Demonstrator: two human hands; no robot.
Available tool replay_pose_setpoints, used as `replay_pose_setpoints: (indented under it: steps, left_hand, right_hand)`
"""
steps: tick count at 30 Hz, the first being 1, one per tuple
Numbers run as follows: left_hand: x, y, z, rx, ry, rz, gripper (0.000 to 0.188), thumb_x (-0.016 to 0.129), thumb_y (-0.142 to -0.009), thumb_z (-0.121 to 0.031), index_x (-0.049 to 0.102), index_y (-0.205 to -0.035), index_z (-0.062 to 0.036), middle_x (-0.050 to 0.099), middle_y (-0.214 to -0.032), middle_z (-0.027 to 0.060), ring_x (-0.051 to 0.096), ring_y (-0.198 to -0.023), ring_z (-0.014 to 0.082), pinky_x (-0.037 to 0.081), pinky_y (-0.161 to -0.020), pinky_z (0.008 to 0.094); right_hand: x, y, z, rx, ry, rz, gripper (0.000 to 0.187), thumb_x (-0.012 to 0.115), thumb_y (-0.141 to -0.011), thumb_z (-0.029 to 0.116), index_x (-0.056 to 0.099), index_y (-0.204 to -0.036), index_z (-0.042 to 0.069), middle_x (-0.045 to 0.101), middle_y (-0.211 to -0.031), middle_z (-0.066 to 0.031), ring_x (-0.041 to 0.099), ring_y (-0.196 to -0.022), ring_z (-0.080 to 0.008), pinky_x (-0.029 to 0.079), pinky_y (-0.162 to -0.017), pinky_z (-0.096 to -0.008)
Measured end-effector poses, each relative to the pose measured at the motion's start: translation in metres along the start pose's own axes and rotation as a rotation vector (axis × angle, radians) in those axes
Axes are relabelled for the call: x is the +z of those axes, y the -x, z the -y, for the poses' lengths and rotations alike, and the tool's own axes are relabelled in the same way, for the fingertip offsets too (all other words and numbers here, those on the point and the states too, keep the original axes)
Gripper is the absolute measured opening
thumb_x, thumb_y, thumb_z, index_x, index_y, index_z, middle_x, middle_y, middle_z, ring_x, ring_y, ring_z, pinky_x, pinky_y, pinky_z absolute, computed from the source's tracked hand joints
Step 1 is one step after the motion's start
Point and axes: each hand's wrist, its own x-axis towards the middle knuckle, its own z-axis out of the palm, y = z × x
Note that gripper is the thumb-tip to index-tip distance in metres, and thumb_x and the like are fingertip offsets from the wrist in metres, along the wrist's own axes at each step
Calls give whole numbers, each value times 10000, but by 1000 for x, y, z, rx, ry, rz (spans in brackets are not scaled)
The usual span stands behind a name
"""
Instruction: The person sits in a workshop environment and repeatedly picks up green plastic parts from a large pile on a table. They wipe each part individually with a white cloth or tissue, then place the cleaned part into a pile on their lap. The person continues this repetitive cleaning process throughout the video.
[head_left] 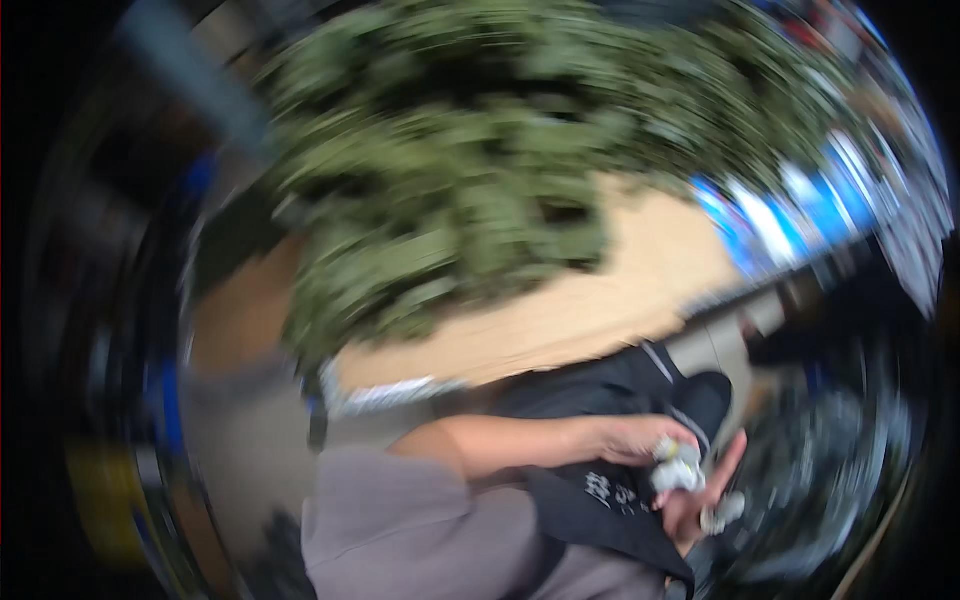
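Observation:
The picture is smeared by motion. My left hand [648, 440] reaches across to the right, its fingers bent around a small white thing [678, 472] whose kind is too blurred to make out. Just below, my right hand [690, 512] is turned up, with one finger stretched away from the rest. A second small white bit [722, 513] shows at its fingers; whether it is a wrapping or a loose piece is unclear. Both hands are above my dark apron [580, 490], close together.
Ahead, a tan table [640, 270] bears a large heap of blurred green pieces [450, 190]. Blue-and-white packs [800, 215] lie at its right end. A big dark, shiny plastic bag [820, 480] stands beside my hands at right. Something yellow [105, 500] is at far left.

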Motion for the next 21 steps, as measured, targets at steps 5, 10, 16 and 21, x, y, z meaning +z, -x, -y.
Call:
replay_pose_setpoints:
  steps: [5, 10, 16, 21]
  left_hand:
    - [26, 48, 21, 342, 110, -97, 219, 526, -904, -218, 500, -927, -1, 607, -793, 132, 637, -684, 287, 522, -640, 398]
    - [53, 59, 38, 596, -323, -520, 72, 519, -874, -77, 491, -928, -39, 569, -797, 38, 567, -734, 122, 471, -684, 269]
    - [44, 60, 35, 740, -391, -792, 66, 470, -872, 1, 472, -930, -30, 556, -798, 26, 519, -585, 96, 456, -533, 241]
    - [78, 79, 9, 1220, -1709, -1115, 376, 653, -739, -226, 577, -1088, -109, 531, -897, 35, 518, -891, 223, 355, -816, 349]
  right_hand:
    - [13, -22, 0, 255, -372, 450, 884, 444, -816, 628, -176, -1384, 356, 546, -979, -295, 577, -596, -342, 532, -483, -356]
    - [17, -36, 6, 531, -117, 539, 901, 484, -823, 577, -167, -1392, 326, 402, -1203, -301, 624, -641, -362, 550, -462, -403]
    - [90, -12, 1, 25, 508, 351, 769, 426, -890, 459, -70, -1431, 229, 353, -1295, -242, 615, -653, -267, 545, -550, -337]
    - [83, -41, -22, -554, 859, 299, 827, 469, -861, 482, -38, -1445, 191, 314, -1373, -237, 477, -1143, -293, 332, -992, -415]
